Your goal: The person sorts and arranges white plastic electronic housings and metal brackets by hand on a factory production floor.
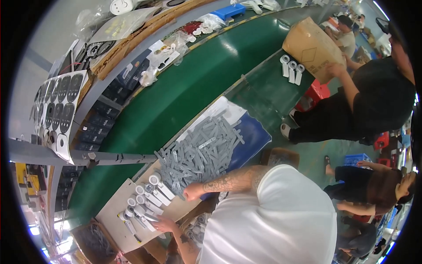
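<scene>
Closed fingers of my right hand (192, 192) are at the near edge of a heap of grey plastic strips (200, 147), pinching a strip there. My left hand (164, 225) is lower down, with its fingers closed at the handle end of a white round-headed handheld piece (141, 211); the fingertips are small and partly hidden. More white round-headed pieces (154, 179) lie in a row on the pale board (112, 222), handles toward me. Beside the row lies a slim piece with yellow and black ends (131, 229).
A green conveyor belt (193, 83) runs beyond the bench, behind a grey post (118, 158). Blue sheeting (252, 136) lies under the strips. A co-worker at right holds a cardboard box (312, 46) near three white pieces (292, 70). Open cartons (94, 242) stand below.
</scene>
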`<action>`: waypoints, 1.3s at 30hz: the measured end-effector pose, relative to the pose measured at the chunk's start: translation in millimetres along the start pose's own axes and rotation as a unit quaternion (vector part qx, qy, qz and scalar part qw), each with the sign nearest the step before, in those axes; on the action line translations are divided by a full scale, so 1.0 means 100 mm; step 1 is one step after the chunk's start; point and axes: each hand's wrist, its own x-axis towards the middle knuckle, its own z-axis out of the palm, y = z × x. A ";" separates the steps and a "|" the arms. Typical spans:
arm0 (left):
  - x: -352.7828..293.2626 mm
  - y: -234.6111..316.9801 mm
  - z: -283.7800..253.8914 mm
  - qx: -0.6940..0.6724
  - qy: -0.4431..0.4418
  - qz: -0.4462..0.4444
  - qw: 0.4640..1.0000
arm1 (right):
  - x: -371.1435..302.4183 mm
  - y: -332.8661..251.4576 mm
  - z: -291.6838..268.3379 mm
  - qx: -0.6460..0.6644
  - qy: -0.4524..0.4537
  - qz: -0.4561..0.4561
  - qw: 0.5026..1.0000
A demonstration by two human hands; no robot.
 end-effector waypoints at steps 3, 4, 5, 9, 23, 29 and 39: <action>-0.04 -0.12 0.07 0.044 -0.041 -0.028 0.998 | 0.11 0.00 0.11 0.013 -0.099 0.073 0.992; -0.04 -0.10 0.09 0.053 -0.105 -0.031 0.993 | 0.15 0.02 0.13 0.014 -0.100 0.074 0.992; -0.02 -0.08 0.10 0.061 -0.169 -0.033 0.983 | 0.19 0.04 0.16 0.005 -0.094 0.096 0.991; 0.09 -0.35 0.15 -0.003 -0.182 -0.017 0.983 | 0.07 -0.41 0.17 -0.018 0.010 0.094 0.995; 0.49 -0.15 -0.01 0.052 -0.177 -0.039 0.982 | 0.26 -0.54 0.38 -0.407 0.185 -0.190 0.874; 0.78 -0.25 0.42 0.025 -0.203 0.076 0.976 | 0.80 -0.12 0.57 -0.072 0.207 -0.125 0.968; 0.52 -0.15 -0.19 -0.007 -0.201 -0.023 0.979 | 0.69 -0.70 0.32 -0.413 0.086 -0.231 0.876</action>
